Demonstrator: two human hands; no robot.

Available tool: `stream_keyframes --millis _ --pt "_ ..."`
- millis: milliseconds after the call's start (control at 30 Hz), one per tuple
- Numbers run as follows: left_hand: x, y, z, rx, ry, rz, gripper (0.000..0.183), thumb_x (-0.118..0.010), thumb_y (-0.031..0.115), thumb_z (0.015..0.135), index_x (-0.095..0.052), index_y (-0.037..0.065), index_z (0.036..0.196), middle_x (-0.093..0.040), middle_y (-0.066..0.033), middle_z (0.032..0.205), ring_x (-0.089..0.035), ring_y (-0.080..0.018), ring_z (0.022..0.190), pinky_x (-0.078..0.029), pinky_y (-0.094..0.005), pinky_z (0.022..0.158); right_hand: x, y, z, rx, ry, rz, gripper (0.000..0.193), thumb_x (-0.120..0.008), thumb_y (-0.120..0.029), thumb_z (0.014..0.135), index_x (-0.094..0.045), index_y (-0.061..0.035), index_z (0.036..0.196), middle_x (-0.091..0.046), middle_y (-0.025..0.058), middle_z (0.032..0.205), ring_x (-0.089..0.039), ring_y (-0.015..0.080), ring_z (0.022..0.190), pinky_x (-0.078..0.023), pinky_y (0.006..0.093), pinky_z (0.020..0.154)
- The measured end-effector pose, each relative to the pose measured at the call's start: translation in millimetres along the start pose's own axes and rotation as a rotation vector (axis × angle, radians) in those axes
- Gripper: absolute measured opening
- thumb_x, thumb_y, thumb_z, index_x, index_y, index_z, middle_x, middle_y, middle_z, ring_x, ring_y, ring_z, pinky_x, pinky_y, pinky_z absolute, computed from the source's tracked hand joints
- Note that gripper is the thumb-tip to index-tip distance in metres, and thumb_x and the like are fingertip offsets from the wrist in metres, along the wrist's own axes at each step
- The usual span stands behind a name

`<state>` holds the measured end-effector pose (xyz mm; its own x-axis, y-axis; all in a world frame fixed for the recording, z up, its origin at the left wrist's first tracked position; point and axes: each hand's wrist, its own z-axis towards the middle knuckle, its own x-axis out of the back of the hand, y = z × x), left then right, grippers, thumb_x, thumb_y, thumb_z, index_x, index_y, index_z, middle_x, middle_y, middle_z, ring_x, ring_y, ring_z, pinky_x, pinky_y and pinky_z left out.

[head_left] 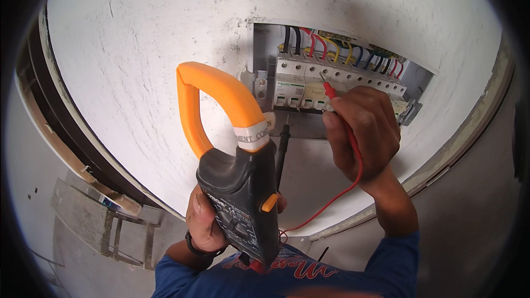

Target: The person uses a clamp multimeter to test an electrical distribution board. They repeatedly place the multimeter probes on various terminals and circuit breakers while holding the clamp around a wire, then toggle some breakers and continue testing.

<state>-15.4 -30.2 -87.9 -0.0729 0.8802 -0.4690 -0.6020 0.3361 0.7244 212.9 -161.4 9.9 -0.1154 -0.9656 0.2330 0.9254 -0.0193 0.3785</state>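
My left hand (205,222) is wrapped round a black clamp meter (237,198) with an orange jaw (221,85). The jaw is closed and points up toward the wall. Behind the meter stands a black test probe (283,146), its tip just below the breakers; what holds its lower end is hidden. Between thumb and fingers, my right hand (364,129) pinches a red test probe (330,90). Its metal tip lies over the row of circuit breakers (309,85), near the upper screws; whether it touches one I cannot tell. A red lead (331,194) loops down from it.
The breakers sit in a recessed panel box (264,49) in a white wall (138,49). Black, red, yellow and blue wires (326,47) enter them from above. A metal latch (411,111) sticks out at the box's right. A grey frame (118,226) stands at lower left.
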Motion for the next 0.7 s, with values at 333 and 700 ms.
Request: stream_keyframes --millis 333,700 --pt "-26 15 31 -0.063 -0.007 -0.001 0.100 -0.020 0.084 0.102 -0.061 0.001 0.136 -0.070 -0.0216 0.114 -0.071 -0.0379 0.097 -0.057 -0.0481 0.083 0 1 0 -0.034 0.030 -0.009 0.022 -0.082 -0.004 0.084 -0.068 -0.0027 0.101 -0.071 0.0106 0.088 -0.068 0.0306 0.081 -0.057 0.0408 0.070" --pt "-29 13 58 -0.052 0.045 0.053 0.089 -0.022 0.075 0.107 -0.056 0.001 0.142 -0.071 -0.0218 0.116 -0.071 -0.0321 0.101 -0.057 -0.0408 0.086 -4 1 1 -0.050 0.032 -0.026 0.023 -0.084 -0.005 0.083 -0.068 -0.0038 0.098 -0.068 0.0093 0.085 -0.068 0.0287 0.080 -0.056 0.0396 0.067"
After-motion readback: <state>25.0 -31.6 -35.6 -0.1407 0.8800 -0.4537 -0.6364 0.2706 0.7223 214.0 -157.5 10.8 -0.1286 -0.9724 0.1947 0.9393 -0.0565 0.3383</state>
